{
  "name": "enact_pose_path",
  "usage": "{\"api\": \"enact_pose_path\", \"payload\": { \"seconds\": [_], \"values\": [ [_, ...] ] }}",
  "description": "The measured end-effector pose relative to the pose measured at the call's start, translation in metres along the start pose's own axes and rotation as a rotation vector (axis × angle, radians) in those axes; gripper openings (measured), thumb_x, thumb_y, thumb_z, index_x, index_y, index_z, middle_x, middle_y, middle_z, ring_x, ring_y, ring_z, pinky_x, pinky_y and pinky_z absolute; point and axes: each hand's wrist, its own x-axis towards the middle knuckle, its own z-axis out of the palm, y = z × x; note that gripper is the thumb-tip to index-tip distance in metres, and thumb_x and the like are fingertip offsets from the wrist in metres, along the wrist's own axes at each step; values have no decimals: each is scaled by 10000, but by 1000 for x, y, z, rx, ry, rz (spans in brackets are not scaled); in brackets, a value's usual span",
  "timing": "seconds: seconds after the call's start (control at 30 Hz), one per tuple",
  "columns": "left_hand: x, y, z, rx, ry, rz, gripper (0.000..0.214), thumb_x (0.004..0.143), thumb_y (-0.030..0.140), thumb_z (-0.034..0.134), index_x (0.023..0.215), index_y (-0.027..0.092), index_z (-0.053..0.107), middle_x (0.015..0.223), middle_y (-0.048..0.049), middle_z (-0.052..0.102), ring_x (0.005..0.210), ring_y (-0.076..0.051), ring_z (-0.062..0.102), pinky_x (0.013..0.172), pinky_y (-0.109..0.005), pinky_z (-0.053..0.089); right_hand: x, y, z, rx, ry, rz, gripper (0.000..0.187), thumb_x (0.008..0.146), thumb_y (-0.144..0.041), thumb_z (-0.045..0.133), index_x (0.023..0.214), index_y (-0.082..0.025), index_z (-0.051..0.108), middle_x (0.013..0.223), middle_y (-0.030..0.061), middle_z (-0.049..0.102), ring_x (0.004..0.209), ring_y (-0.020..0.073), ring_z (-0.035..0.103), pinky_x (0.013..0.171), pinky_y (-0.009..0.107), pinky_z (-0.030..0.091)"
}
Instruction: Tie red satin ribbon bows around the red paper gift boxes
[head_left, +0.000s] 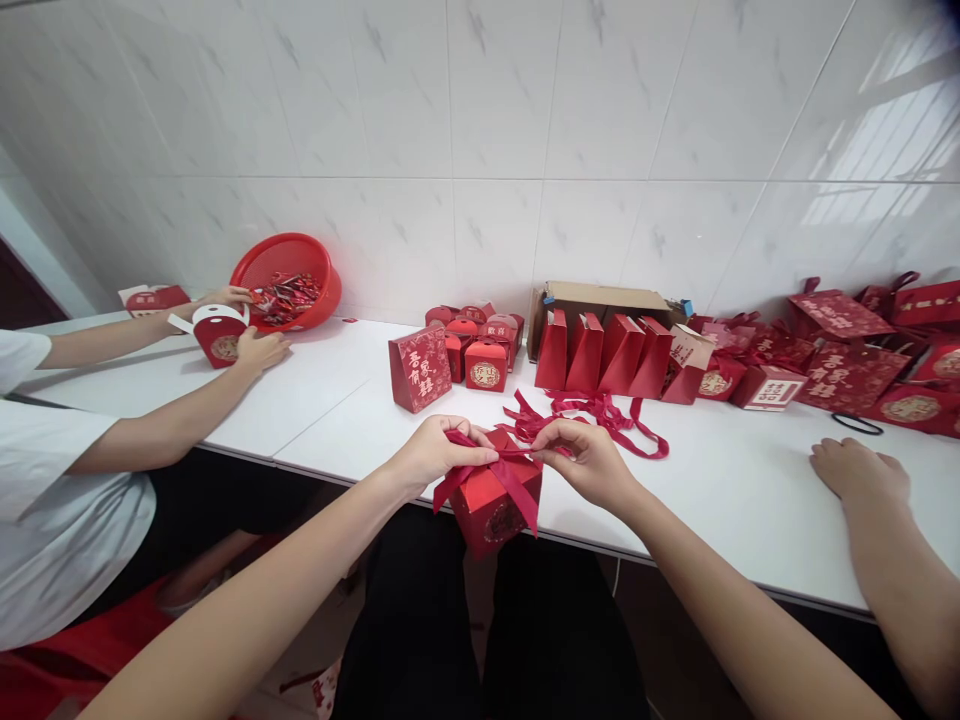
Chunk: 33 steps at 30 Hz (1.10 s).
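A red gift box (480, 505) with a gold emblem sits tilted at the table's front edge, right in front of me. Dark red ribbon (517, 492) is tied over its top, with tails hanging down its sides. My left hand (442, 452) pinches the ribbon at the left of the knot. On the other side, my right hand (581, 458) pinches a strand of the same ribbon between thumb and forefinger. Just behind the box lies a tangle of loose red ribbons (619, 420). A flat-sided red box (420, 370) with white characters stands behind my left hand.
Small red boxes (486, 366), a cardboard carton (607, 294) and upright red boxes (585, 352) line the wall. Finished-looking boxes (851, 370) pile up at right. A co-worker's hands (259, 352) hold a box by a red basin (330, 285) of packets. Another person's hand (859, 470) rests at right.
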Motion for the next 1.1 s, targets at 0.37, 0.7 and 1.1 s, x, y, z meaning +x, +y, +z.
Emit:
{"api": "enact_pose_path", "payload": {
  "seconds": [0.37,0.7,1.1],
  "values": [
    [-3,-1,-1,-110,-15,-32,424,628,301,738,525,163,350,862,-58,666,825,-153,609,782,-283,448,0,2,-2,-114,11,-122,23,793,-184,602,785,-192,622,766,23,664,713,144,607,649,266,478],
    [-5,-4,1,-20,-9,3,424,561,215,772,475,171,359,784,-49,658,892,-181,587,787,-295,453,-4,1,-5,-211,79,-318,110,836,-139,526,803,-198,614,788,43,665,739,147,615,662,265,498],
    [-4,-2,2,-160,-25,-86,379,582,214,778,516,142,412,836,-39,669,709,-111,594,662,-233,440,-8,0,-4,-235,158,-307,102,829,-132,542,809,-196,618,772,41,663,725,147,615,640,262,505]
  ]
}}
